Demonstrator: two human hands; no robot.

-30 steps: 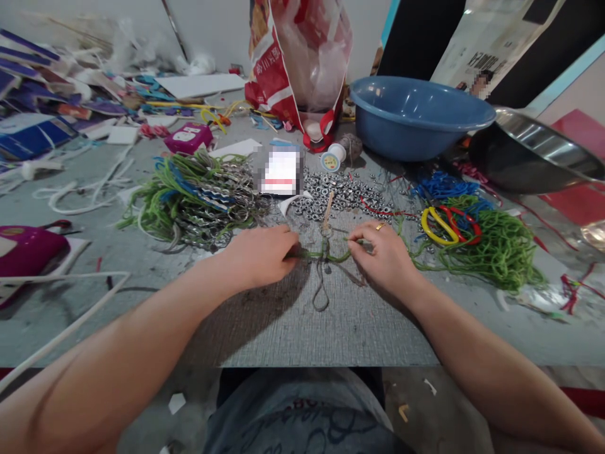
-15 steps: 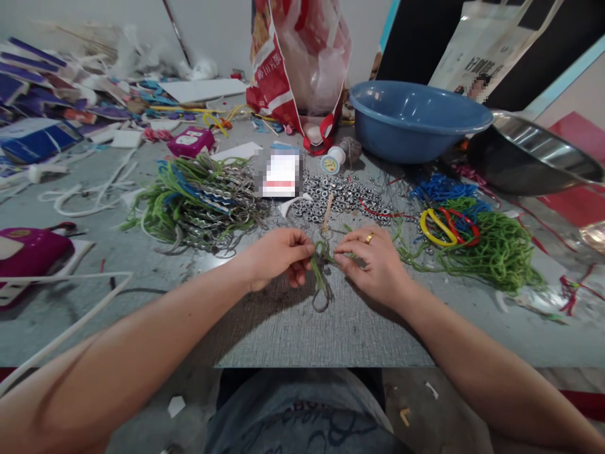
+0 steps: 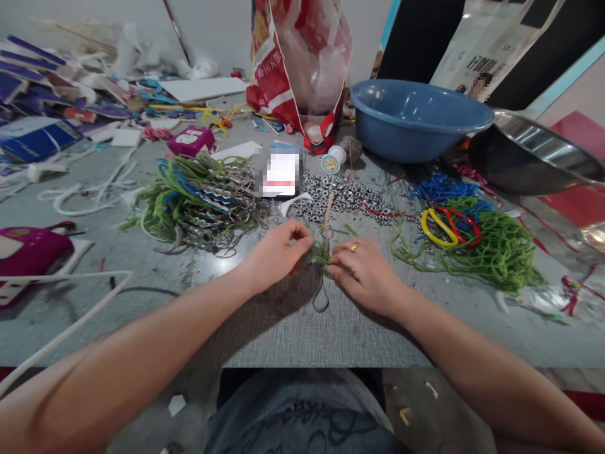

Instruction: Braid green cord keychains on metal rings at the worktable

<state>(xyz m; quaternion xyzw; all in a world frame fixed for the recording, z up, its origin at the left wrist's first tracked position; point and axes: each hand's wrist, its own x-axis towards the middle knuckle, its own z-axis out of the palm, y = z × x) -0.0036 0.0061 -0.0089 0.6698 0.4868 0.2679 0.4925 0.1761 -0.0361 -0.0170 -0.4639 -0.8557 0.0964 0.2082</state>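
Observation:
Between my hands, near the table's front, lies a green cord (image 3: 321, 253) knotted around a grey cord whose loop (image 3: 321, 302) hangs toward me. My left hand (image 3: 282, 249) comes from the left, thumb and forefinger pinched at the green cord's left side. From the right, my right hand (image 3: 362, 272), with a ring on one finger, has its fingertips pressed together on the cord's right side. The fingers partly hide the knot. Just beyond it, a thin wooden stick (image 3: 328, 209) stands up from the table. Many small metal nuts (image 3: 345, 192) are spread behind it.
Left lies a bundle of green-and-metal braided cords (image 3: 198, 202). To the right are loose green cords (image 3: 501, 252) and scissors with yellow and red handles (image 3: 439, 228). A phone (image 3: 282, 173), thread spool (image 3: 333, 160), blue basin (image 3: 418, 123) and steel bowl (image 3: 524, 157) stand behind.
The green strands that pointed down toward me are now drawn up at the knot, leaving the grey loop by itself below. My right hand has shifted slightly left and down.

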